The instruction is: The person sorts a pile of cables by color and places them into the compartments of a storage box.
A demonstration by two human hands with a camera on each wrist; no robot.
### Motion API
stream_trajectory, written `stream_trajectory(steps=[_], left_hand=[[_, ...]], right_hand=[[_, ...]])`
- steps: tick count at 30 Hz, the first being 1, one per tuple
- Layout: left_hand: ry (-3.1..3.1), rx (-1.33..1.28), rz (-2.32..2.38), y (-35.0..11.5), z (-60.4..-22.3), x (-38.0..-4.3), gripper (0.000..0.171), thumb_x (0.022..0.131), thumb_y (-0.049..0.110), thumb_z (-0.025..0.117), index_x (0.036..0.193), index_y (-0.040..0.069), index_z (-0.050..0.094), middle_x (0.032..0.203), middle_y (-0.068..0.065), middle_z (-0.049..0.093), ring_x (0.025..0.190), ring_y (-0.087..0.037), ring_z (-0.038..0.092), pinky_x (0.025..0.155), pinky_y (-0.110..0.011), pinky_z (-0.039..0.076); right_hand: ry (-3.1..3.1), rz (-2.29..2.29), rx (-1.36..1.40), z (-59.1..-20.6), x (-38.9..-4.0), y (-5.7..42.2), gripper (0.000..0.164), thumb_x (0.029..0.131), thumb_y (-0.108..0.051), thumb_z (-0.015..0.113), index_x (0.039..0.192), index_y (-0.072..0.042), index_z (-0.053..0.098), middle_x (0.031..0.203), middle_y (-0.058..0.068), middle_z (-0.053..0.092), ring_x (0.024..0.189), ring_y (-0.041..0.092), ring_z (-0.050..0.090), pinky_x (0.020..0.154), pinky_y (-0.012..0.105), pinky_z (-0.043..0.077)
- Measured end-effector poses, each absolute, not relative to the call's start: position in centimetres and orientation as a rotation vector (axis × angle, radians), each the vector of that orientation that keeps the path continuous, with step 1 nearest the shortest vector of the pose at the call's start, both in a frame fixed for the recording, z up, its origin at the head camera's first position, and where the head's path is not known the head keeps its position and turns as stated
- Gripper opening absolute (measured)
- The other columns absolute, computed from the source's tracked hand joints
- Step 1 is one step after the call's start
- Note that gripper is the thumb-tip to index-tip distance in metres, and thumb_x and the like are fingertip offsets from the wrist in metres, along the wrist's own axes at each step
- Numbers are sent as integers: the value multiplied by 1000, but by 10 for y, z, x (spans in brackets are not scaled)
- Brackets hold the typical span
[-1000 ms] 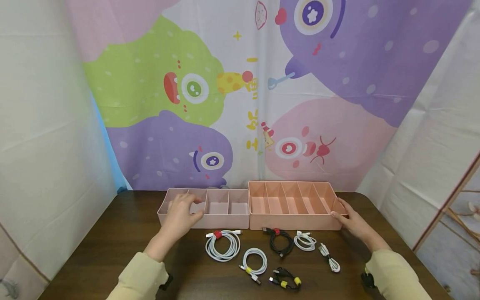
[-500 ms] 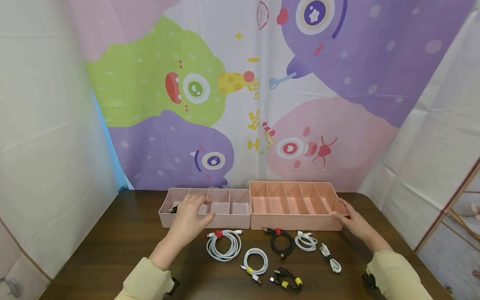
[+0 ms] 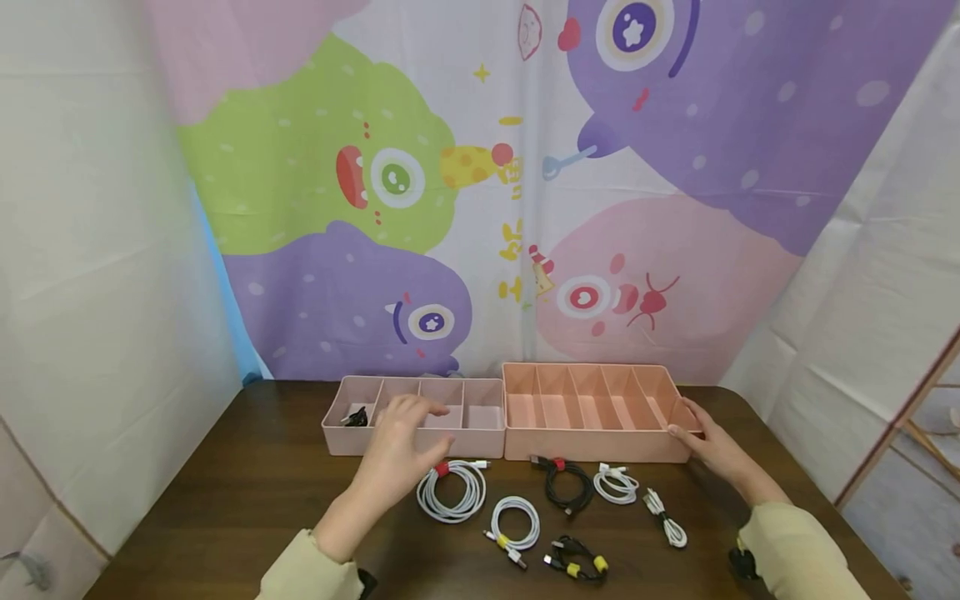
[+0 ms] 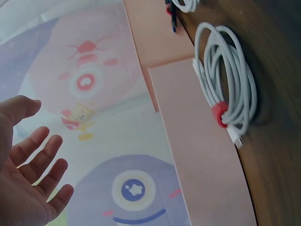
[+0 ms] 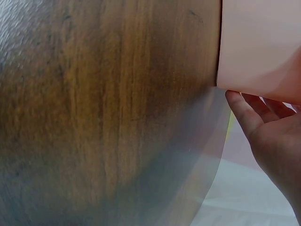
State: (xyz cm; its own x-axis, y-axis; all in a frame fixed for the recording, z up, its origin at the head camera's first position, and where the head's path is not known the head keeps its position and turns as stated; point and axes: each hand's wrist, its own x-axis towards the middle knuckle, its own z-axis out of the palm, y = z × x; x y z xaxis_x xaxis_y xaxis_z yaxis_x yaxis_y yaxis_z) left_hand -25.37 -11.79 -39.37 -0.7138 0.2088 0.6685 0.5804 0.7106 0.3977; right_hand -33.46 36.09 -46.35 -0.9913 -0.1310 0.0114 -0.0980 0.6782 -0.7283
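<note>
My left hand [image 3: 399, 450] hovers over the front wall of the pale pink divided box [image 3: 427, 443], thumb and fingers spread apart with nothing between them. A small bundled black cable [image 3: 356, 417] lies in that box's leftmost compartment. In the left wrist view the empty left hand [image 4: 33, 174] is beside a coiled white cable [image 4: 230, 70] with a red tie, which rests in front of the box. At the far end of the peach divided box [image 3: 596, 446], my right hand [image 3: 716, 450] rests its fingertips against the end wall; the right wrist view shows the fingers fairly straight.
On the dark wooden table [image 3: 247, 500] lie a white cable with a yellow tie [image 3: 513, 525], a black one with yellow ties [image 3: 576, 560], a black one with a red tie [image 3: 566, 483] and two small white bundles [image 3: 617, 483]. A cartoon curtain [image 3: 487, 208] hangs behind.
My left hand has moved right, from the left compartment to in front of the pale pink box's middle, uncovering the black cable. The right hand stays at the peach box's end.
</note>
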Motion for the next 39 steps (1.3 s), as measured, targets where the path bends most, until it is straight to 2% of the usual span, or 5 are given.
stream_trajectory(steps=[15,22,29,35,39], left_hand=[[-2203,-760,-830,-91,-391,-241,35,69,17,81,100,12,67,100,1,64,104,-20,54,91,-43,42],[-2240,-823,-841,-81,-391,-234,38,72,23,80,105,14,64,106,3,62,108,-17,51,95,-43,40],[-2259,-905,-878,-69,-394,-227,42,74,26,80,110,12,62,110,2,60,114,-16,49,105,-46,34],[-2232,-965,-854,-61,-401,-225,49,72,29,81,114,15,60,113,3,60,113,-15,49,95,-41,39],[-2227,-1012,-835,-57,-406,-225,48,73,30,80,115,16,58,116,4,59,114,-15,48,97,-40,38]], right_hand=[[2833,-1233,-202,-465,-333,362,79,98,-36,50,149,2,3,143,40,19,122,53,40,92,55,45],[2835,-1242,-214,-465,-334,362,77,98,-35,49,149,2,4,144,40,18,123,53,39,92,56,45],[2850,-1230,-220,-464,-335,361,77,98,-35,49,149,2,5,143,40,19,122,52,41,92,56,45],[2841,-1237,-213,-464,-335,360,78,98,-36,49,149,2,4,144,40,18,125,53,36,94,57,43],[2840,-1244,-226,-464,-335,360,78,98,-36,49,149,3,4,144,40,18,125,54,37,93,57,44]])
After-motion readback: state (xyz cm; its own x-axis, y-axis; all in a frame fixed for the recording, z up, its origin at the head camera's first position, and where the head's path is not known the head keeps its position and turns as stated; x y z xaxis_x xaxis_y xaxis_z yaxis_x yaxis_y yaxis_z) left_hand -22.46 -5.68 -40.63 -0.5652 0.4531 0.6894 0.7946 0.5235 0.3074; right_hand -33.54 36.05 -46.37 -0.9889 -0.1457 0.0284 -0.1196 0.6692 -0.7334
